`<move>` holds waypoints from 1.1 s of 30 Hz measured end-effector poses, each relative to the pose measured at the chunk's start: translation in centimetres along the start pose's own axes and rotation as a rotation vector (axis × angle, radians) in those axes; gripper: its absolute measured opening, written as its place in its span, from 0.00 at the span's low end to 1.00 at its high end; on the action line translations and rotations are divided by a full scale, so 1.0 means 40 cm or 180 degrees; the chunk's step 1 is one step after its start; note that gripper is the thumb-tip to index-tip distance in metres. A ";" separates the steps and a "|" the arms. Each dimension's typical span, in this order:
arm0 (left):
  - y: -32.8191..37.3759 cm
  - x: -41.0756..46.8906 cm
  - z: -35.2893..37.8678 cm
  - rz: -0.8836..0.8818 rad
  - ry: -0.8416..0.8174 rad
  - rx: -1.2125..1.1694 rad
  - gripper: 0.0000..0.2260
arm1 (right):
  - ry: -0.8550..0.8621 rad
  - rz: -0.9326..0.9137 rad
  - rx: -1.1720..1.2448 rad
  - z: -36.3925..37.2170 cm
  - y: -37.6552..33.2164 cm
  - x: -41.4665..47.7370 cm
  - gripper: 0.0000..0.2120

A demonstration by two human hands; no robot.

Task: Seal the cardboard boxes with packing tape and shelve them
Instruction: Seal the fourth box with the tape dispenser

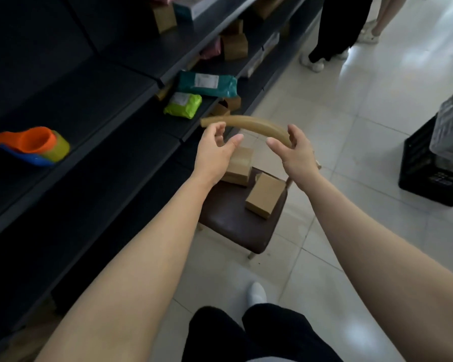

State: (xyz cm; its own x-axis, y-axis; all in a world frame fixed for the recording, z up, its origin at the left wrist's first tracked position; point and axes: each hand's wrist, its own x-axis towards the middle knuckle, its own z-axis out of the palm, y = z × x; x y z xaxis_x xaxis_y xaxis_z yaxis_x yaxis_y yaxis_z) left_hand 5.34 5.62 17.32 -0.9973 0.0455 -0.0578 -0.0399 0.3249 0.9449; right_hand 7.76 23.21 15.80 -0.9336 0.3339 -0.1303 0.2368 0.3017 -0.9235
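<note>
Two small cardboard boxes sit on a dark brown chair seat (233,228). One box (242,163) is at the back of the seat, partly hidden by my left hand (215,152). The other box (266,195) lies tilted toward the seat's right edge. Both of my hands hover above the seat with relaxed, spread fingers and hold nothing. My right hand (294,152) is at the right end of the chair's curved wooden backrest (246,124); whether it touches the backrest is unclear. No tape roll is visible.
Dark shelving (94,105) runs along the left. It carries a teal parcel (207,84), a green parcel (183,104), cardboard boxes (234,47) and stacked coloured cups (29,145). A black crate (434,168) stands at the right. Other people's legs (332,35) are at the back.
</note>
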 end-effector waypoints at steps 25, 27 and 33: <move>-0.440 0.034 0.452 -0.2107 0.0405 0.0169 0.31 | -0.1435 0.0466 -0.1068 -0.002 0.457 0.274 0.41; -0.496 0.043 0.501 -0.2279 0.0566 0.0167 0.32 | -0.1643 0.0402 -0.1219 0.015 0.515 0.319 0.42; -0.654 0.093 0.604 -0.2794 0.0858 -0.0280 0.30 | -0.1989 0.0282 -0.1757 0.076 0.667 0.431 0.44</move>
State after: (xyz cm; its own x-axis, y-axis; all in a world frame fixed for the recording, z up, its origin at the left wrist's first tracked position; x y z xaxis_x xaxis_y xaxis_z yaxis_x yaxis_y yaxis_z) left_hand 4.18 20.11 -15.41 -0.5874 -0.4084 -0.6987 -0.7823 0.0654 0.6195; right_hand -2.83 34.32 -12.18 -0.8441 -0.1303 -0.5201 0.2623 0.7457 -0.6125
